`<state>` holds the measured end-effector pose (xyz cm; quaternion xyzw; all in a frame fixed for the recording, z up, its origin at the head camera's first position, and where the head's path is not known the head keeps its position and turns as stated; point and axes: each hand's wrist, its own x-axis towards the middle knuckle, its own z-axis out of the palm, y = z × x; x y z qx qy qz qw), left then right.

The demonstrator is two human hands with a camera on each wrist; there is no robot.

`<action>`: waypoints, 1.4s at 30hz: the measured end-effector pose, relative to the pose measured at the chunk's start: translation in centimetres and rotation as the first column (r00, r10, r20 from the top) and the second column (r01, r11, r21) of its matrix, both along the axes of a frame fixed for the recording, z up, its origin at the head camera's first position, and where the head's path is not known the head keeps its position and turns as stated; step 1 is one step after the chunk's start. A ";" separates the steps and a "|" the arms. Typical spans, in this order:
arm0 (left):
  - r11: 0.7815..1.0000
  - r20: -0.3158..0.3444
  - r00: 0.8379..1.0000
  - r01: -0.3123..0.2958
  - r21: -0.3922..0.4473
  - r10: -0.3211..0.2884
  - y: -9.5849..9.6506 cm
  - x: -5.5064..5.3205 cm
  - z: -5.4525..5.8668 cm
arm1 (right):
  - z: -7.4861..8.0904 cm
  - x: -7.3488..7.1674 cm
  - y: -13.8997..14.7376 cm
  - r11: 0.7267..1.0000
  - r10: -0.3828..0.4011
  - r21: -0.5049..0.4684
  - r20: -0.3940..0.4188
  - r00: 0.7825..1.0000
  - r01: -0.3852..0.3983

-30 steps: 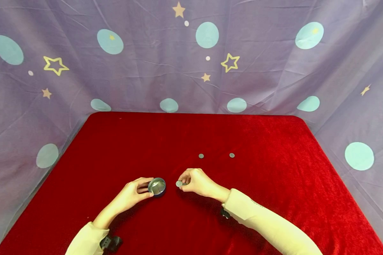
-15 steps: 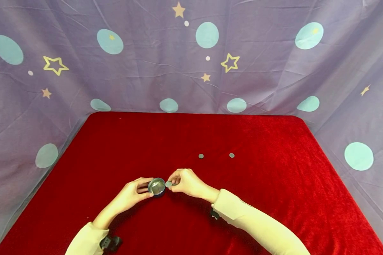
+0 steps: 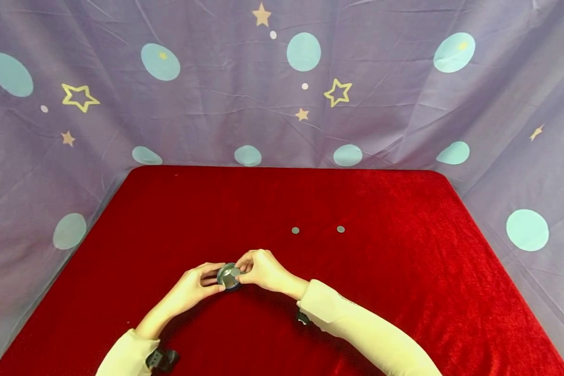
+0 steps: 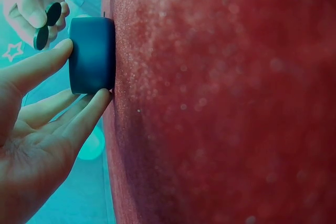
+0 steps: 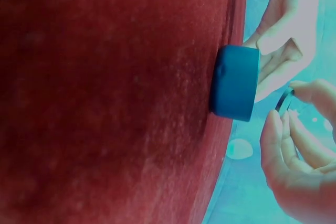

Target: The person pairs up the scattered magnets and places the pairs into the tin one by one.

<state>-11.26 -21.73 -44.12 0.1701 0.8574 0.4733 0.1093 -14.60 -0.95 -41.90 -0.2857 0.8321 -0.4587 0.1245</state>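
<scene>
A small round tin point(image 3: 227, 279), dark blue outside and silvery inside, stands on the red cloth with its open side up. My left hand point(image 3: 190, 286) holds it from the left, thumb and fingers on opposite sides of its wall. Over the tin's right rim, my right hand point(image 3: 265, 271) pinches coins point(image 3: 235, 272). The left wrist view shows two dark discs, the coins point(image 4: 53, 14), at the fingertips, above the tin point(image 4: 93, 56). Seen from the right wrist, a coin point(image 5: 285, 102) sits edge-on between thumb and fingers, apart from the tin point(image 5: 236, 82).
Farther back on the red cloth point(image 3: 207, 209) lie two more flat coins, one coin point(image 3: 295, 230) nearer the middle and another coin point(image 3: 340, 229) to its right. A purple curtain point(image 3: 244, 115) with stars and blue dots closes off the back and sides.
My right hand has moved left with the coins, from beside the tin to over its rim. The left hand and the tin stay in place.
</scene>
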 end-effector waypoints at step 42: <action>0.999 0.009 1.000 -0.026 -0.044 0.027 0.2 0.2 0.4 | -1.0 0.3 -0.2 1.000 0.010 -0.022 -0.010 1.000 -0.010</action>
